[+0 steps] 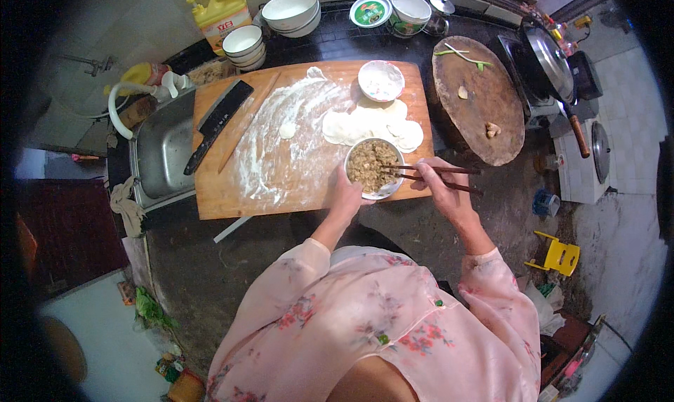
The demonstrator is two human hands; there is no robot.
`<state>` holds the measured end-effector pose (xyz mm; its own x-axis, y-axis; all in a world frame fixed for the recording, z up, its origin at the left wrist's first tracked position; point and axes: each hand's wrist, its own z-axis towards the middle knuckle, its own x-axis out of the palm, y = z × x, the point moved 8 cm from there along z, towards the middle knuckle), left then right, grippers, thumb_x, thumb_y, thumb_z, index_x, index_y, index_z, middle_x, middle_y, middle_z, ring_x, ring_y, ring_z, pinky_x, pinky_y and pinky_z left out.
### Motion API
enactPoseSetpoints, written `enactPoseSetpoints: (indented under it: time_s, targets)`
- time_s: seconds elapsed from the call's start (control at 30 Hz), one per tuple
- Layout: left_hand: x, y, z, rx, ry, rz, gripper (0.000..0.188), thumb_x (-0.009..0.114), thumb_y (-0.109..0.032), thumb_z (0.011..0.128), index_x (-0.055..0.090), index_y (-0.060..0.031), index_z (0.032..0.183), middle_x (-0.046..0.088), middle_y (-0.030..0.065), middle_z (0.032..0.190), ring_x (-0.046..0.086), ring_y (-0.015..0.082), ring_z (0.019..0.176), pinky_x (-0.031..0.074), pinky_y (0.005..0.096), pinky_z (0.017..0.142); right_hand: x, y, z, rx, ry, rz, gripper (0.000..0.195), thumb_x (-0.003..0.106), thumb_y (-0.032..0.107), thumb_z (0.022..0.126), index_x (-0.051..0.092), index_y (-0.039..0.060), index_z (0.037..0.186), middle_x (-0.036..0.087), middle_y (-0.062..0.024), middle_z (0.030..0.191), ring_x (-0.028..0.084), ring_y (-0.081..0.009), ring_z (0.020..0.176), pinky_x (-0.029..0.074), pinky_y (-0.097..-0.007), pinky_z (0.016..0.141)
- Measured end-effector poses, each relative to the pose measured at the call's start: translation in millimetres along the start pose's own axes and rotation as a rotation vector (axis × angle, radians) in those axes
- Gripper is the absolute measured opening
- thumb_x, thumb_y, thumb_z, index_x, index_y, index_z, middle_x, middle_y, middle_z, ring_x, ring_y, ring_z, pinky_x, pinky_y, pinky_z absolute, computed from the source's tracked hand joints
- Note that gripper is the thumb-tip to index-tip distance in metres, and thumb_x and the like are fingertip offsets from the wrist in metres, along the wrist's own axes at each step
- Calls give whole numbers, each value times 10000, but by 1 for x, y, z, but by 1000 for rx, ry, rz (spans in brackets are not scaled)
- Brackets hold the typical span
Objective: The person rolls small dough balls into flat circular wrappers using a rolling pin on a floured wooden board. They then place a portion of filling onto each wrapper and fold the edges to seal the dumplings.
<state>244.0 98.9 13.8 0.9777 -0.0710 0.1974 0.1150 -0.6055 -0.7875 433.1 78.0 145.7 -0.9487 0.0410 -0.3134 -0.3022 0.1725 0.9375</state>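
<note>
My left hand (pixel 348 192) grips the side of a white bowl (pixel 377 196) at the front edge of a wooden board (pixel 310 208). A brownish minced filling (pixel 370 162) fills much of the bowl. Between the fingers of my right hand (pixel 445 187) is a pair of dark chopsticks (pixel 466 170), with the tips in the filling. Just behind the bowl, several round dough wrappers (pixel 342 127) lie overlapping. A second bowl (pixel 381 81), with white powder inside, stands against them. One small dough piece (pixel 287 130) rests on the floured part of the board.
A cleaver (pixel 220 123) and a thin rolling pin (pixel 247 124) lie on the board's left, beside a steel sink (pixel 167 154). To the right, a round chopping block (pixel 476 115) holds scallion and ginger. Beyond it is a lidded wok (pixel 547 60), its handle projecting. Stacked bowls (pixel 244 45) stand behind.
</note>
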Motion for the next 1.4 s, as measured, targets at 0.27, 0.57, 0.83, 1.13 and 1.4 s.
enactPoseSetpoints:
  time_s: [0.27, 0.57, 0.83, 1.13, 1.4]
  targets:
    - [1, 30, 17, -67, 67, -118, 729, 403, 132, 866, 188, -132, 1511, 395, 254, 1426, 623, 439, 1135, 665, 528, 694, 30, -19, -1, -362, -63, -240, 78, 628, -1, 934, 698, -15, 966, 700, -173, 913, 710, -278, 794, 563, -325, 683]
    - [2, 5, 12, 27, 46, -27, 636, 411, 122, 879, 263, -63, 1469, 411, 255, 1405, 633, 414, 1130, 673, 490, 709, 57, -10, -1, -668, 49, -501, 126, 614, 63, 974, 654, 10, 1081, 677, -165, 869, 689, -265, 764, 553, -356, 678]
    - [-5, 18, 18, 25, 58, -35, 618, 440, 115, 868, 285, -28, 1449, 472, 249, 1364, 674, 401, 1063, 679, 440, 650, 1, -3, 27, 112, -86, 159, 283, 594, 170, 983, 670, -101, 1017, 707, -156, 848, 716, -224, 687, 599, -306, 638]
    - [1, 0, -1, 9, 68, -78, 541, 521, 54, 917, 337, -11, 1421, 515, 212, 1337, 649, 352, 1122, 667, 433, 758, 47, -46, 19, 100, -77, 192, 274, 615, 197, 995, 673, -67, 1043, 723, -126, 893, 720, -204, 743, 576, -327, 673]
    - [1, -1, 2, 38, 86, -122, 585, 566, 54, 901, 328, -1, 1432, 515, 215, 1352, 640, 355, 1135, 668, 439, 765, 51, -23, 4, 47, -136, 257, 265, 622, 180, 982, 691, -74, 1013, 732, -137, 892, 715, -198, 745, 585, -306, 668]
